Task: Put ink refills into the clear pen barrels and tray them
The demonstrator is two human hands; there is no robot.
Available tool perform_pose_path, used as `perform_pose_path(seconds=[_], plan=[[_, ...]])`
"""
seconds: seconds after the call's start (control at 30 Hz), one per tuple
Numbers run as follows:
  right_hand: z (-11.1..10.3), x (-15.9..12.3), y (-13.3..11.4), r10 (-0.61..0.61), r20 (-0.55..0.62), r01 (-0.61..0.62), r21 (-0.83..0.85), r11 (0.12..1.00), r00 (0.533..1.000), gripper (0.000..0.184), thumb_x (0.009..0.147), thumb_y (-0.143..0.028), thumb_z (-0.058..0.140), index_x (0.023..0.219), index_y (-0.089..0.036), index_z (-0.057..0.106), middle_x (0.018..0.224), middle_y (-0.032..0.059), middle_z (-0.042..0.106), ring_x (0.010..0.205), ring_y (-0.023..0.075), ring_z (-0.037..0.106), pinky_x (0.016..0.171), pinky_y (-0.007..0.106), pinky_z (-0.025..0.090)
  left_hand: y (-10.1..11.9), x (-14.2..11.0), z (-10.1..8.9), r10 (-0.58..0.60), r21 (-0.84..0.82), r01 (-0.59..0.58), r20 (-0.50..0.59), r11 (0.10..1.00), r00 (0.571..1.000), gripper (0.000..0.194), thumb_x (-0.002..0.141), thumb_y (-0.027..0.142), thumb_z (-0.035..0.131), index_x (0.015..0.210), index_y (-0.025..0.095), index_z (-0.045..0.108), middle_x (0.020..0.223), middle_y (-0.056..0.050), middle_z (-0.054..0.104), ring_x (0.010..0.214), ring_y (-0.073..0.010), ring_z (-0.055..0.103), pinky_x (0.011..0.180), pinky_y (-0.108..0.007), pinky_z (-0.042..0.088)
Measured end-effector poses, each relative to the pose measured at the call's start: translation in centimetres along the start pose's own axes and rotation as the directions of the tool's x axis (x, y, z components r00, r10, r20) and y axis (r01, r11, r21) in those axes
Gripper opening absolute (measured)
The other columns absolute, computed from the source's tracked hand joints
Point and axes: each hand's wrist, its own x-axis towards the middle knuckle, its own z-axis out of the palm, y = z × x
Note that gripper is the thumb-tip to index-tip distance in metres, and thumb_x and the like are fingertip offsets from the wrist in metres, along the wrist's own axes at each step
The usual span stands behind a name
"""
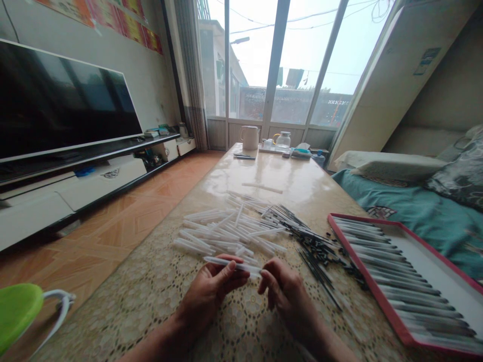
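My left hand [211, 286] pinches a translucent white pen barrel [249, 268] between thumb and fingers, holding it roughly level above the table. At the barrel's right end is my right hand [281, 286], its fingers curled and the fingertips close against that end. Whether a small part sits in those fingertips is hidden. Just beyond lies a loose heap of white pen barrels [222, 229]. To its right are thin dark pen refills [289, 221] and a scatter of small black caps [320, 251]. A red-rimmed box lid [405, 329] holds a row of pens [400, 266].
The long table [211, 186] has a patterned cover. At its far end stand a beige jug [249, 138], a glass pot [283, 140] and a tissue pack [302, 152]. A green stool [18, 314] is at left, a teal-covered sofa [426, 221] at right.
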Motion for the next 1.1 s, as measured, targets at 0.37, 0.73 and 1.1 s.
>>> perform_pose_path(seconds=[0.37, 0.73, 1.1], plan=[[-0.1, -0.1, 0.4, -0.053, 0.001, 0.053, -0.17, 0.984, 0.999, 0.037, 0.094, -0.045, 0.031, 0.073, -0.02, 0.048, 0.054, -0.0006, 0.062, 0.049, 0.0121, 0.057, 0.05, 0.021, 0.036, -0.1, 0.0, -0.1, 0.006, 0.027, -0.006, 0.0, 1.0, 1.0, 0.016, 0.069, 0.024, 0.075, 0.08, 0.014, 0.069, 0.074, -0.008, 0.074, 0.069, -0.0192, 0.069, 0.073, -0.032, 0.053], [0.0, -0.1, 0.7, -0.033, 0.014, 0.035, -0.201, 0.979, 0.999, 0.037, 0.094, -0.048, 0.027, 0.076, -0.021, 0.046, 0.053, -0.0009, 0.063, 0.049, 0.0133, 0.058, 0.051, 0.021, 0.037, -0.3, 0.1, -0.5, 0.006, 0.025, -0.006, 0.025, 1.0, 1.0, 0.017, 0.071, 0.024, 0.074, 0.082, 0.013, 0.069, 0.074, -0.008, 0.075, 0.071, -0.0185, 0.069, 0.075, -0.031, 0.053], [-0.1, -0.1, 1.1, -0.027, 0.052, 0.037, -0.202, 0.979, 0.998, 0.04, 0.094, -0.049, 0.024, 0.073, -0.022, 0.044, 0.05, -0.0009, 0.062, 0.047, 0.0134, 0.058, 0.051, 0.021, 0.037, -0.5, 0.3, -0.6, 0.013, 0.031, -0.014, 0.046, 0.999, 0.999, 0.018, 0.073, 0.025, 0.073, 0.085, 0.013, 0.068, 0.074, -0.008, 0.075, 0.071, -0.0177, 0.07, 0.072, -0.029, 0.054]])
